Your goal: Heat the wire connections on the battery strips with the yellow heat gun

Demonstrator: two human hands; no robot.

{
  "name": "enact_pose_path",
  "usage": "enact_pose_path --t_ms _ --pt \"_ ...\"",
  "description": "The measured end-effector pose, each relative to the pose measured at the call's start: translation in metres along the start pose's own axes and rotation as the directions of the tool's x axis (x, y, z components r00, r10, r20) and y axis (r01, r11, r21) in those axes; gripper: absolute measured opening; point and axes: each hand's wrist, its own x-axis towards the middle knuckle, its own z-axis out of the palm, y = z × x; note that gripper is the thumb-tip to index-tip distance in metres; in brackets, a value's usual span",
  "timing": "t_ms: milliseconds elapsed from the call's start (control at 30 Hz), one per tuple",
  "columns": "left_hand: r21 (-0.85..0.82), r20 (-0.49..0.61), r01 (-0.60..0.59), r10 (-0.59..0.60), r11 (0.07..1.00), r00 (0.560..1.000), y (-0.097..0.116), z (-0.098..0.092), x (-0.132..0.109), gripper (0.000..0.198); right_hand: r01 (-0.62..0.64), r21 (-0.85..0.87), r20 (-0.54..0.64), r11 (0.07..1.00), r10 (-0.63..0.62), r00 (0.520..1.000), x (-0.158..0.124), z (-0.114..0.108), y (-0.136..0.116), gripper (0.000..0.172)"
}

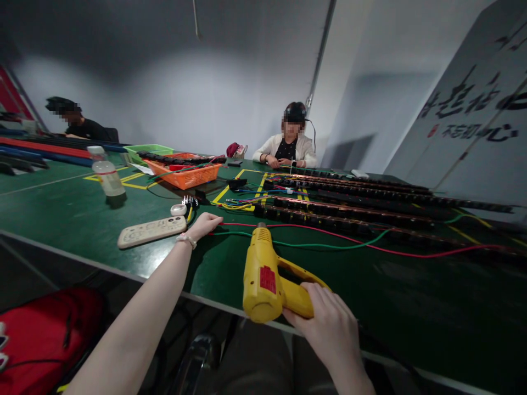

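My right hand (329, 323) is wrapped round the handle of a yellow heat gun (265, 274), whose nozzle points away from me toward the wires. My left hand (205, 224) reaches over the green table (74, 214) with its fingers curled on a red wire (329, 235) and a green wire (329, 245). A bracelet sits on that wrist. The wires run right toward long black strips (349, 211) lying across the table.
A beige remote control (151, 230) and a small white case (178, 209) lie left of my left hand. A plastic bottle (107, 174), an orange basket (187, 174) and a green basket (149, 149) stand further back. Two people sit across the table. A red bag (41, 334) is at lower left.
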Motion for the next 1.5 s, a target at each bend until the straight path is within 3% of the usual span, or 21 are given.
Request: enact_pose_path --t_ms 200,400,567,900,1267,1500 --pt "0.038 -0.032 -0.023 0.024 0.999 0.999 -0.001 0.002 0.002 0.047 -0.021 -0.098 -0.005 0.995 0.021 1.000 -0.003 -0.004 -0.008 0.049" --pt "0.094 -0.080 0.031 -0.023 0.995 0.997 -0.004 0.003 0.005 0.050 -0.104 -0.143 0.039 0.984 0.111 0.993 -0.001 -0.001 -0.036 0.044" --pt "0.103 -0.109 0.030 -0.018 0.994 0.994 -0.005 0.003 0.006 0.056 -0.149 -0.088 0.037 0.985 0.153 0.988 0.006 0.009 -0.058 0.042" --pt "0.158 -0.122 0.001 0.018 0.987 0.992 -0.009 0.004 0.009 0.061 -0.099 0.046 -0.001 0.994 0.100 0.995 0.015 0.029 -0.090 0.047" --pt "0.062 -0.124 -0.002 0.009 0.998 0.992 -0.012 0.000 0.009 0.059 -0.045 0.155 0.023 0.987 0.042 0.999 0.016 0.032 -0.086 0.053" --pt "0.188 -0.165 -0.060 0.091 0.980 0.982 -0.014 0.001 0.007 0.060 -0.003 0.193 0.009 0.981 0.002 1.000 0.019 0.026 -0.064 0.057"
